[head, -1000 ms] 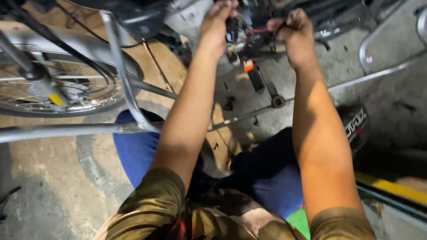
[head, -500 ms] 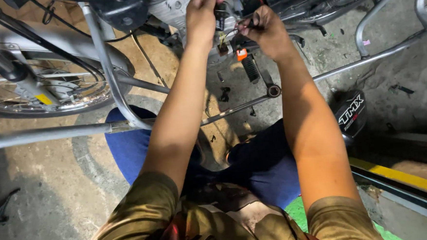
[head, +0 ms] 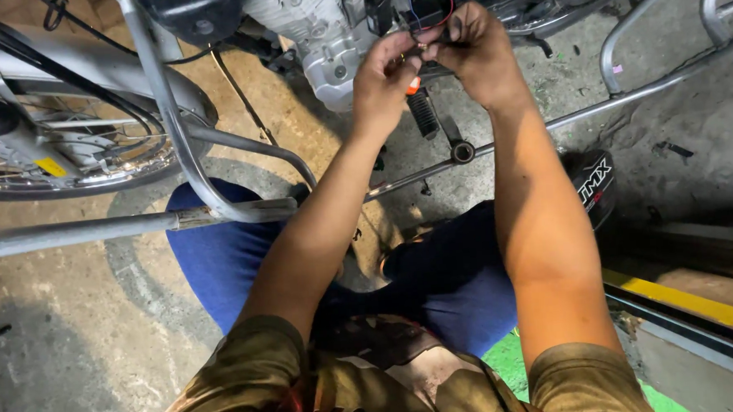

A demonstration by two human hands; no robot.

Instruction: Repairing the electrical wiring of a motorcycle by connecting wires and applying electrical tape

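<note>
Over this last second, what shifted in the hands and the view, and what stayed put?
The left hand and right hand, apart a second ago, have closed together, fingertips pinching the thin wires beside the engine casing. They now sit lower in the view, as if the head tilted up. The spoked wheel, footpeg and the seated pose are unchanged.

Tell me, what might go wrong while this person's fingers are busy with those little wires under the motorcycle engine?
Both hands, the left hand and right hand, pinch thin red and blue wires beside the silver engine casing. A hard tug could perhaps snap or loosen a wire. The fingers work close to metal edges, so a slip might scrape them. The person also sits on the floor with their legs under the frame tube, which could make moving away awkward.
</note>
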